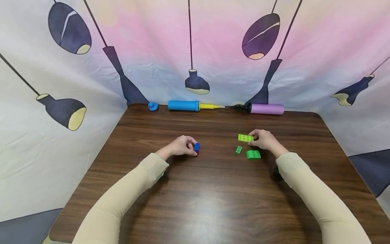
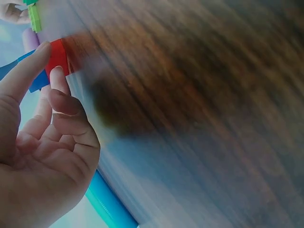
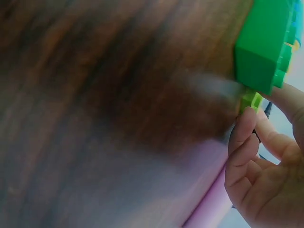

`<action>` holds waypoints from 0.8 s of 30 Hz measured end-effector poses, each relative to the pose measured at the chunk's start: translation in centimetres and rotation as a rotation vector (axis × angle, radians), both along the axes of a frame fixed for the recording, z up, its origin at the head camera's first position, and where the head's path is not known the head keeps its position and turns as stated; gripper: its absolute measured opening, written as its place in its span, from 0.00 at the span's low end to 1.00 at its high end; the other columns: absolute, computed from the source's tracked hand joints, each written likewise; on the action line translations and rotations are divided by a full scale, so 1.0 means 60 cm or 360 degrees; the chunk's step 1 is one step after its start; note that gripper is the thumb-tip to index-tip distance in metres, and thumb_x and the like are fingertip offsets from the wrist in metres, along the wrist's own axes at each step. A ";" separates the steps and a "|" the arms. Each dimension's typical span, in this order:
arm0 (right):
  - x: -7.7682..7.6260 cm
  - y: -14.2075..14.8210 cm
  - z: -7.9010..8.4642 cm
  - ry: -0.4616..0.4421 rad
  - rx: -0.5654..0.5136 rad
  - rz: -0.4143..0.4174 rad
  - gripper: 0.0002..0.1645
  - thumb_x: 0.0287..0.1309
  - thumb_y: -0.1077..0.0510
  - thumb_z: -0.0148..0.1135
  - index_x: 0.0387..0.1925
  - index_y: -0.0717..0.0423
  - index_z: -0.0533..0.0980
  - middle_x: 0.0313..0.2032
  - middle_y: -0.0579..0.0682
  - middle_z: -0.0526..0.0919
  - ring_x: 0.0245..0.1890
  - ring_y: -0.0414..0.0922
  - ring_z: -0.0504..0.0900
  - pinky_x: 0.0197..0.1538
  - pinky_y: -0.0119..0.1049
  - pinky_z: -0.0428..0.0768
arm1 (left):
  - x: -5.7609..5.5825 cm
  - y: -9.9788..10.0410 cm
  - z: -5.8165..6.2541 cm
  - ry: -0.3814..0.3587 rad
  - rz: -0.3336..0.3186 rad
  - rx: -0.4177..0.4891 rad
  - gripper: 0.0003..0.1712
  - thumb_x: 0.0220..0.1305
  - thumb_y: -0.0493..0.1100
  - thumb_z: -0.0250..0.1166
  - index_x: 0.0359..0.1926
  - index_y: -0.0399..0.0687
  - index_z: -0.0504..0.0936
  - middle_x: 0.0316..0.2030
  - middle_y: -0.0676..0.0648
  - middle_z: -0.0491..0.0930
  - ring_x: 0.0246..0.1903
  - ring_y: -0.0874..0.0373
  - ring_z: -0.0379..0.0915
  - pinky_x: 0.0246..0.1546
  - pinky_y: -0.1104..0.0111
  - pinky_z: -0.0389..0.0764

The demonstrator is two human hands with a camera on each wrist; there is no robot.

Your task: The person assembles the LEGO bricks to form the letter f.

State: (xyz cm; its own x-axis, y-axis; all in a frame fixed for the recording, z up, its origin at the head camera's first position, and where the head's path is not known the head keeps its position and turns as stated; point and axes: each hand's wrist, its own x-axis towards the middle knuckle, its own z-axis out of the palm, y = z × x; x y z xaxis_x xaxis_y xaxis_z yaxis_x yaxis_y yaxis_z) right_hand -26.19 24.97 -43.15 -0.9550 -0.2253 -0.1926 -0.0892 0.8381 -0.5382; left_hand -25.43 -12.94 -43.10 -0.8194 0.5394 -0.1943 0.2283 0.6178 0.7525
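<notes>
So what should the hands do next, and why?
Perhaps the right hand could lift the lime brick toward the blue brick: it grips the lime brick's end, while the left hand holds the blue brick, which sits on a red brick.

Blue brick (image 1: 197,147), two studs showing, stacked on red brick (image 2: 59,57), pinched, slightly nearer worktop's (image 1: 182,196) left edge, lime-green brick (image 1: 243,137), eight studs, flat, studs up, long side roughly along far edge, held at right end.
</notes>
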 end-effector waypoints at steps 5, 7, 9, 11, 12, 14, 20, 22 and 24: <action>-0.005 -0.003 0.000 0.0007 0.0010 -0.0015 0.25 0.60 0.52 0.66 0.55 0.61 0.75 0.48 0.63 0.76 0.49 0.58 0.74 0.50 0.55 0.71 | -0.003 0.000 0.002 0.0014 -0.0010 -0.0021 0.19 0.54 0.38 0.74 0.45 0.40 0.79 0.25 0.48 0.81 0.26 0.60 0.73 0.34 0.68 0.72; -0.005 -0.004 0.002 0.0011 0.0006 -0.0015 0.25 0.60 0.51 0.66 0.55 0.60 0.75 0.48 0.62 0.76 0.48 0.57 0.74 0.50 0.54 0.71 | -0.002 -0.001 0.001 0.0020 -0.0006 -0.0032 0.18 0.54 0.39 0.74 0.45 0.40 0.79 0.25 0.48 0.80 0.26 0.60 0.73 0.35 0.68 0.72; -0.005 -0.007 0.004 0.0010 -0.0008 -0.0015 0.25 0.60 0.50 0.66 0.55 0.59 0.76 0.48 0.62 0.77 0.49 0.57 0.74 0.50 0.55 0.71 | 0.000 -0.001 -0.001 0.0022 0.0004 -0.0037 0.18 0.54 0.39 0.74 0.44 0.41 0.79 0.25 0.49 0.80 0.25 0.60 0.73 0.36 0.67 0.72; -0.003 -0.010 0.008 0.0017 -0.0032 -0.0005 0.25 0.60 0.49 0.65 0.55 0.58 0.75 0.49 0.62 0.76 0.50 0.58 0.74 0.50 0.55 0.71 | 0.002 -0.001 -0.004 0.0031 0.0015 -0.0035 0.18 0.53 0.39 0.75 0.44 0.41 0.79 0.24 0.49 0.80 0.25 0.60 0.73 0.36 0.67 0.72; -0.001 -0.011 0.009 0.0026 -0.0044 0.0000 0.25 0.61 0.49 0.65 0.55 0.58 0.75 0.49 0.62 0.77 0.50 0.59 0.74 0.50 0.55 0.71 | 0.003 0.000 -0.006 0.0031 0.0020 -0.0033 0.18 0.53 0.39 0.75 0.44 0.41 0.79 0.24 0.50 0.79 0.25 0.60 0.73 0.36 0.67 0.72; 0.005 -0.013 0.013 0.0052 -0.0071 0.0017 0.25 0.61 0.49 0.65 0.55 0.58 0.75 0.50 0.63 0.77 0.51 0.59 0.74 0.50 0.55 0.72 | 0.006 0.003 -0.009 0.0026 0.0022 -0.0026 0.19 0.53 0.39 0.75 0.44 0.41 0.79 0.24 0.50 0.80 0.25 0.60 0.73 0.36 0.67 0.72; 0.025 -0.034 0.038 0.0152 -0.0178 0.0063 0.25 0.60 0.48 0.66 0.55 0.56 0.76 0.49 0.62 0.78 0.51 0.58 0.75 0.48 0.54 0.73 | 0.007 0.007 -0.016 0.0024 0.0032 -0.0037 0.19 0.53 0.40 0.75 0.44 0.41 0.79 0.23 0.50 0.79 0.24 0.60 0.73 0.34 0.68 0.73; 0.030 -0.047 0.049 0.0182 -0.0207 0.0085 0.25 0.60 0.48 0.66 0.55 0.56 0.76 0.49 0.61 0.79 0.50 0.57 0.76 0.48 0.55 0.73 | 0.006 0.006 -0.016 0.0038 0.0052 -0.0040 0.19 0.52 0.39 0.75 0.44 0.42 0.79 0.23 0.50 0.79 0.24 0.59 0.72 0.33 0.68 0.72; 0.033 -0.061 0.057 0.0202 -0.0229 0.0100 0.26 0.59 0.47 0.67 0.55 0.55 0.76 0.49 0.60 0.79 0.50 0.57 0.76 0.48 0.54 0.73 | 0.005 0.005 -0.014 0.0049 0.0066 -0.0044 0.19 0.52 0.39 0.75 0.44 0.42 0.79 0.23 0.50 0.79 0.24 0.59 0.72 0.33 0.68 0.72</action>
